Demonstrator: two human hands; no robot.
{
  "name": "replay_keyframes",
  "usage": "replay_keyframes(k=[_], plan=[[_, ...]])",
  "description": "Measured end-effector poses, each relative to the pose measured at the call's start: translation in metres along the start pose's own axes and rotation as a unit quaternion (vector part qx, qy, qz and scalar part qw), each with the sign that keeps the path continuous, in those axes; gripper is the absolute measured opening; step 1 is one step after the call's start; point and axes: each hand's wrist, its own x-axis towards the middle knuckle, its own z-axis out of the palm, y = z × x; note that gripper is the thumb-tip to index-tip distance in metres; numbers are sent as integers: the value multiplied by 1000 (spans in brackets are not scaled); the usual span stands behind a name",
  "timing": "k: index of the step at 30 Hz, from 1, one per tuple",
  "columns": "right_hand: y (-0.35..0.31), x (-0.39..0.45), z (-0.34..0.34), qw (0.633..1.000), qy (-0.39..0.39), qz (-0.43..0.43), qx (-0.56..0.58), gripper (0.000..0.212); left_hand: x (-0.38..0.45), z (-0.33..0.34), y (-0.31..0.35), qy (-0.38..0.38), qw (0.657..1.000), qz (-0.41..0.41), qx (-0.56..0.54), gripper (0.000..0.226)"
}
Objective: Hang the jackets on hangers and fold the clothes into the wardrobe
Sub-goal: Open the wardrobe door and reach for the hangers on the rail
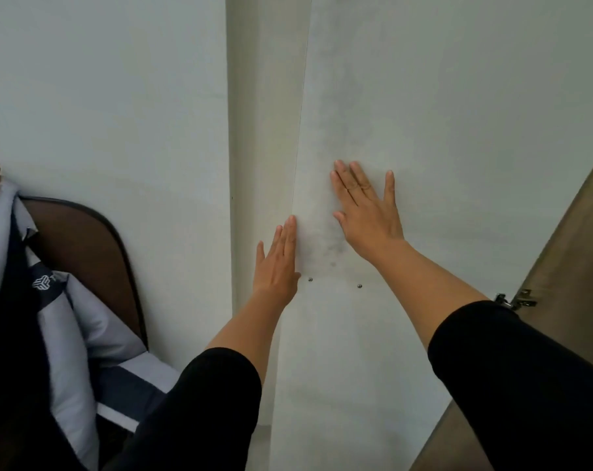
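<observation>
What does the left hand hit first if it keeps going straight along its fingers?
Nothing obvious: the left hand lies along the white door's edge, fingers pointing up it. Only bare panel ahead, though depth is unclear.

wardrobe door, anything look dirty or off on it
Yes: the white door panel has a grey smudged patch between the left hand and right hand, just above two small screw heads. Nothing looks broken.

A pale grey-white wardrobe door is showing dark smudges and 2 silver screw heads. Black sleeves are covering both forearms. The jacket is showing light lavender-grey with navy bands and a white logo, against a dark brown chair.
</observation>
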Motion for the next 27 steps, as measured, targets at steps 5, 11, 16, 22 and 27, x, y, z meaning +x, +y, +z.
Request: replay_keyframes(k=[5,11,16,22,27], plan=[[9,8,18,999,-25,17,-13,63,21,2,-3,-34,999,3,31,107],[13,8,22,996,-85,41,-1,60,35,2,-7,-60,996,14,59,100],[13,0,4,992,-103,71,3,59,41,-8,-5,-37,995,71,67,93],[45,-22,-45,985,-82,152,-28,58,56,-34,38,3,986,161,44,85],[87,-55,-98,966,-56,237,-86,59,66,-56,93,41,970,239,15,84]])
